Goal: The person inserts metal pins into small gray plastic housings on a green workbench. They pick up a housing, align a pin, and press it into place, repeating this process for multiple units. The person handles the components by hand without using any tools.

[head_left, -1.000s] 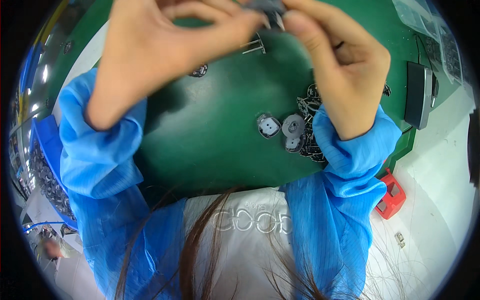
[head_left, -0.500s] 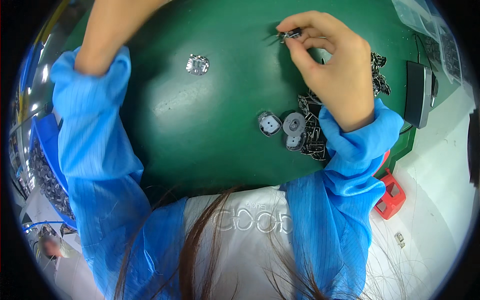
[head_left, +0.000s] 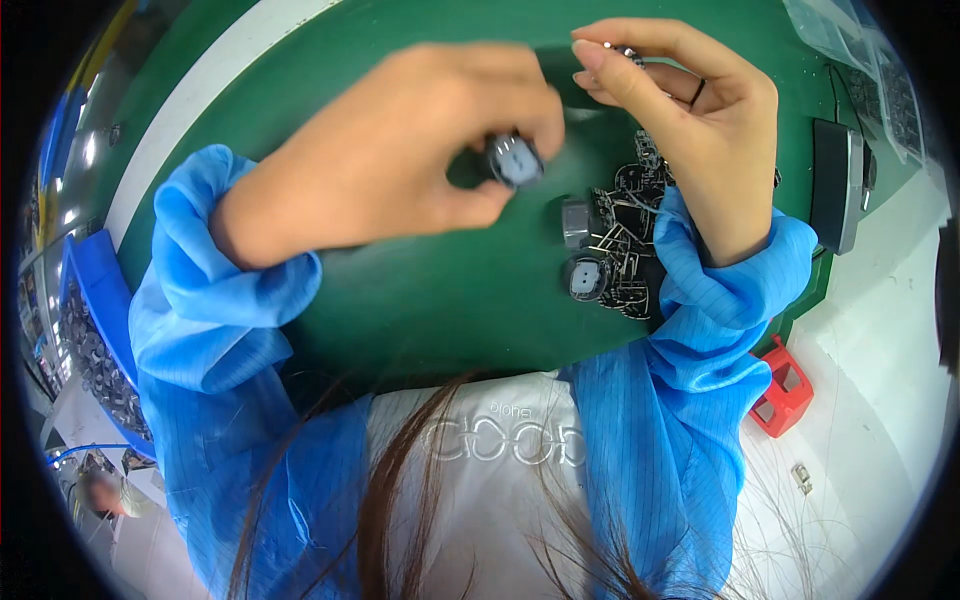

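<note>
My left hand (head_left: 400,150) hovers over the green mat (head_left: 420,300), with its thumb and fingers closed on a small round grey part (head_left: 515,160). My right hand (head_left: 690,120) is raised at the upper right and pinches a tiny metal piece (head_left: 625,52) between fingertip and thumb. Under my right wrist lies a heap of black parts with metal pins (head_left: 630,240). Two grey round parts (head_left: 585,250) rest at the heap's left edge. Both forearms wear blue sleeves.
A black flat device (head_left: 835,185) lies at the mat's right edge, with clear plastic bags (head_left: 860,50) behind it. A red block (head_left: 785,385) sits on the white floor at the right. A blue bin of small parts (head_left: 90,340) stands at the left.
My left hand came back from the far upper left to the mat's middle and now holds a grey round part. The part that lay on the mat is gone. My right hand lifted slightly.
</note>
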Motion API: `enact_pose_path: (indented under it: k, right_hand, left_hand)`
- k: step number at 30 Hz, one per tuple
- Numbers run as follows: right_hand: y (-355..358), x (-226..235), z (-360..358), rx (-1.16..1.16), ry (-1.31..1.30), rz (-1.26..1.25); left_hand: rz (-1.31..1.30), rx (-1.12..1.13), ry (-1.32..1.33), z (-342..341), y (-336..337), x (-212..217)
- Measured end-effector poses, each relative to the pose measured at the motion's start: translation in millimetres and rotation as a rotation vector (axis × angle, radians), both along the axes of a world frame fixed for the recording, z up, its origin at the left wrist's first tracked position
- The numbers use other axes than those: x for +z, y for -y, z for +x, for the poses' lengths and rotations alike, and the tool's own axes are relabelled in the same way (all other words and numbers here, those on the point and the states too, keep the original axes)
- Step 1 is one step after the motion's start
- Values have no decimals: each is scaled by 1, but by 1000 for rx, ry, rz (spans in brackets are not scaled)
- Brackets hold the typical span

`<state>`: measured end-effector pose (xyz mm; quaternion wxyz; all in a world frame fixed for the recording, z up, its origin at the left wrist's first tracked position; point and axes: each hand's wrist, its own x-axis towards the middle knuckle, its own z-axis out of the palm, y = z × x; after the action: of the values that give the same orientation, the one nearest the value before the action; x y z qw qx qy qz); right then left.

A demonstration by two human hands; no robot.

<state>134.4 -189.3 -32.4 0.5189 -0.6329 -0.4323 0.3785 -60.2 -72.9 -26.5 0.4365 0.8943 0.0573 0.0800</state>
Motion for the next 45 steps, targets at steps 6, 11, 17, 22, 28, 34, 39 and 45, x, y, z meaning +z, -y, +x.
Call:
enact_pose_path:
  k: [6,11,17,22,28,34,39,45]
  right_hand:
    - [-3,-15,10,237,216,231]
    - [-2,3,-29,-73,-153,120]
    - [-7,-5,-18,5,334,412]
    - [-4,19,-36,-54,453,250]
    - [-10,-2,-29,-81,606,570]
    - [-16,1,-33,-56,569,446]
    - [-11,22,-44,29,-90,-72]
    - [-3,-8,-35,166,-32,230]
  left_hand:
    - [-301,307,-81,5,-16,16]
    - [-516,303,86,3,-19,-3]
    - [-551,309,96,-3,-17,-6]
    - [-396,388,-20,-2,-9,3]
    - [-493,396,13,-3,-10,3]
    - [-809,470,-73,1,-16,16]
    - [-613,474,8,-1,-7,13]
    - [-417,433,220,-7,2,7]
